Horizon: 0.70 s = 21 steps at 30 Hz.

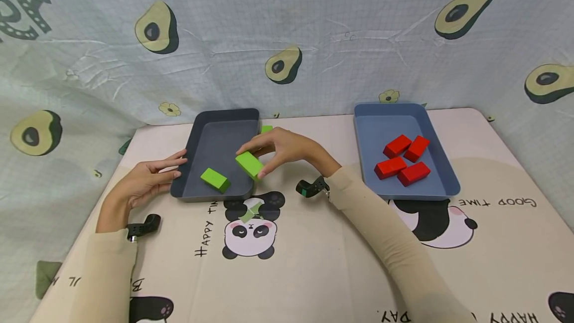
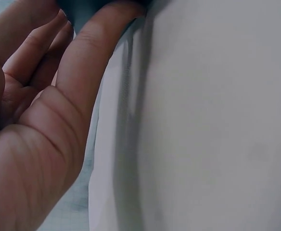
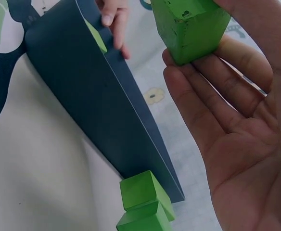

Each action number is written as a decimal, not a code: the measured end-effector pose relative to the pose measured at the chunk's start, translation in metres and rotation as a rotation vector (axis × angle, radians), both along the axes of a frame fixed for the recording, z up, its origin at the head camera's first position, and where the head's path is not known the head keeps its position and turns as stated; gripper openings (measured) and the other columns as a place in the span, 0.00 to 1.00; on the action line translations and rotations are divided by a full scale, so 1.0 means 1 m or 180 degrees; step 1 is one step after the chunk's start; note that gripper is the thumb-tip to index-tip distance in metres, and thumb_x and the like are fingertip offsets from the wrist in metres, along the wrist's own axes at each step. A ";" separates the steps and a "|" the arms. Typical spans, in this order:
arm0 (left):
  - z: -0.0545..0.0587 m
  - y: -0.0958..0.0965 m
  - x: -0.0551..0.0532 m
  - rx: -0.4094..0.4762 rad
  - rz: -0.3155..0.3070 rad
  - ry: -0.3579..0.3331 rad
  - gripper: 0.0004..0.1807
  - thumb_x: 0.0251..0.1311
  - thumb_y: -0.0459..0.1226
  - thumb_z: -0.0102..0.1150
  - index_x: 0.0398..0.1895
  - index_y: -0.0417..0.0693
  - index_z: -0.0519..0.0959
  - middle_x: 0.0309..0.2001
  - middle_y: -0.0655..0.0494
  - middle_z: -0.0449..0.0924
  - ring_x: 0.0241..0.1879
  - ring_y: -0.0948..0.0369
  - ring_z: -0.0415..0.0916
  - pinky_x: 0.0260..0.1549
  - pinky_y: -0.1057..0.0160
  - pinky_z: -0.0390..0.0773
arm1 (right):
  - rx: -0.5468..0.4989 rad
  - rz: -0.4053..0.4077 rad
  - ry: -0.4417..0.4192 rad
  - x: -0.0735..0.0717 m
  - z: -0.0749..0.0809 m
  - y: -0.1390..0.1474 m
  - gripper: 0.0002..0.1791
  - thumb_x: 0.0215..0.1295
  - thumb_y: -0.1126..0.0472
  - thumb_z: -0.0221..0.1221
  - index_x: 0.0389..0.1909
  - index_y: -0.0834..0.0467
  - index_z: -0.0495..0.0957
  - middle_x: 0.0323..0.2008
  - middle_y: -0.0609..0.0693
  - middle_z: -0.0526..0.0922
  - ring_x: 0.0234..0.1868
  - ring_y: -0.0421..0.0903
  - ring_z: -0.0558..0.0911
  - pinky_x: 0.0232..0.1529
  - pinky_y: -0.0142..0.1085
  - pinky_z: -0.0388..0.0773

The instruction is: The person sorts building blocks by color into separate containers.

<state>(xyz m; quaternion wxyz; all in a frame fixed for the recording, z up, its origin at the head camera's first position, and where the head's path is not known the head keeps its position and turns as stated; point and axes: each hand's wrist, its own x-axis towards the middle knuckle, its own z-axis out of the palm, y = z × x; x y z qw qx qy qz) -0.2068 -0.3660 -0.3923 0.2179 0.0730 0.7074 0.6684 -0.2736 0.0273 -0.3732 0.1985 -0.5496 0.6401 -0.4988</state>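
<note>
Right hand [image 1: 283, 144], centre of the head frame: partly closed, thumb and fingers pinching one bright green, rectangular, smooth-faced block [image 1: 249, 165].

Location of held block: tilted, at the right rim of a dark grey, shallow, rectangular tray [image 1: 219, 138] left of centre; whether it touches the rim cannot be told.

Left hand [image 1: 150, 178], left of the frame: fingers loosely extended, touching the tray's left wall; no block in its hold.

Handling, as judged: light, stiff, probably painted wood or similar; not fragile, though small dark flaws mark the surface in the right wrist view. Flat faces may slip slightly if caught on a corner. Best hold: thumb and fingers on opposite faces, around the middle.

Further green stock: one lime-green rectangular block [image 1: 215, 180] lying in the tray's lower part; two green blocks [image 3: 139, 190] outside the tray's wall, lower middle of the right wrist frame, close together.

Right side of the head frame: one blue, shallow, rectangular tray [image 1: 376, 133] holding four red rectangular blocks [image 1: 390, 167], grouped toward its lower right.

Support: pale table [image 1: 309, 263] with panda-print covering.
</note>
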 end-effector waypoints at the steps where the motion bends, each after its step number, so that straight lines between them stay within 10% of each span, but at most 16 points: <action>1: 0.000 0.000 0.000 -0.0015 0.0001 -0.0001 0.28 0.70 0.26 0.57 0.72 0.40 0.68 0.81 0.56 0.47 0.61 0.69 0.75 0.50 0.64 0.83 | 0.0005 -0.0003 0.0005 0.000 0.000 0.000 0.36 0.53 0.66 0.76 0.64 0.68 0.76 0.61 0.61 0.79 0.59 0.46 0.82 0.65 0.41 0.76; 21: 0.002 0.000 -0.002 -0.0066 -0.0012 -0.0130 0.31 0.71 0.27 0.57 0.75 0.33 0.60 0.82 0.53 0.42 0.60 0.69 0.76 0.50 0.62 0.83 | 0.0296 -0.0079 -0.0002 -0.010 0.005 -0.009 0.35 0.53 0.65 0.77 0.64 0.66 0.77 0.61 0.57 0.80 0.56 0.44 0.83 0.62 0.37 0.78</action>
